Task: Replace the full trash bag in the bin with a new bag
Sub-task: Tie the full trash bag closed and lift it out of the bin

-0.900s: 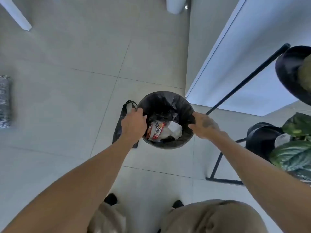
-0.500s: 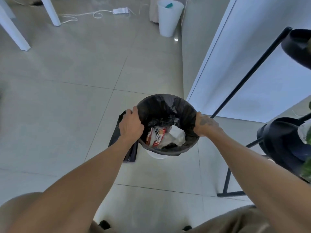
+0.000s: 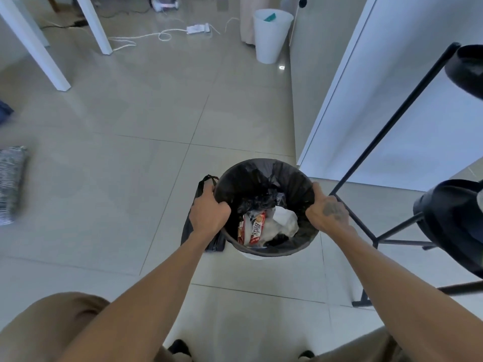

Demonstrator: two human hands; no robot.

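A small round white bin (image 3: 251, 256) stands on the tiled floor, lined with a black trash bag (image 3: 261, 176) folded over its rim. Inside lie a red snack wrapper (image 3: 252, 229) and crumpled white paper (image 3: 283, 223). My left hand (image 3: 207, 214) grips the bag's edge at the left rim. My right hand (image 3: 326, 211) grips the bag's edge at the right rim. A flat folded black bag (image 3: 193, 228) lies on the floor just left of the bin, partly hidden by my left hand.
A black metal plant stand (image 3: 386, 142) with dark pots stands close on the right. A white wall panel (image 3: 392, 113) rises behind the bin. Farther back stand a second white bin (image 3: 270, 37), white table legs (image 3: 36, 50) and a power strip with cables (image 3: 197, 28).
The view has tilted up, showing more of the room. Both hands have closed tighter on the bag's edge at the rim, and the bag's edge looks slightly raised off the white bin.
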